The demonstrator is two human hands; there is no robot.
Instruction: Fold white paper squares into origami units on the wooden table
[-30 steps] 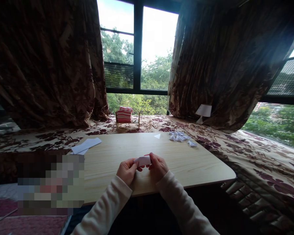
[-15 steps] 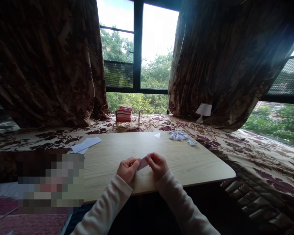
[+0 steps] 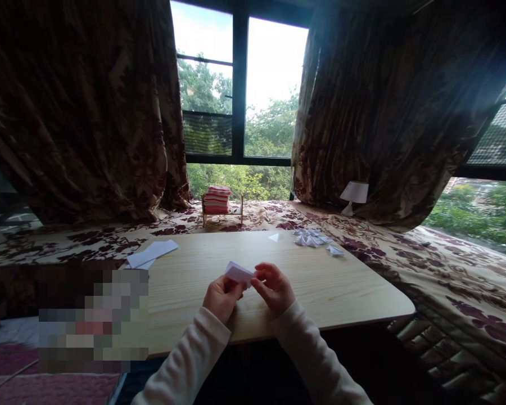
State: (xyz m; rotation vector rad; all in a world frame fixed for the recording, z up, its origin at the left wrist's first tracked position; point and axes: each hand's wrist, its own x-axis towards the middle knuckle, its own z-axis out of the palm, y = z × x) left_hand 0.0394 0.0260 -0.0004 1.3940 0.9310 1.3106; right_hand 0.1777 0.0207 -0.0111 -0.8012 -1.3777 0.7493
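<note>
While a small folded white paper [image 3: 238, 273] is held just above the near edge of the wooden worktop [image 3: 320, 281], it is pinched by the fingers of the left hand [image 3: 221, 295] and right hand [image 3: 274, 288]. Folded pieces [image 3: 314, 239] are seen at the far right corner, flat sheets [image 3: 152, 253] at the far left.

Daylit window [image 3: 240, 95] between dark floral curtains [image 3: 80, 112], above a wooden table [image 3: 320, 281]

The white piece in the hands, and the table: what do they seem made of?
The white piece looks like thin matte paper: it holds sharp creases. The table seems pale wood or wood-look laminate: grain lines show on a smooth, faintly shiny top.
</note>
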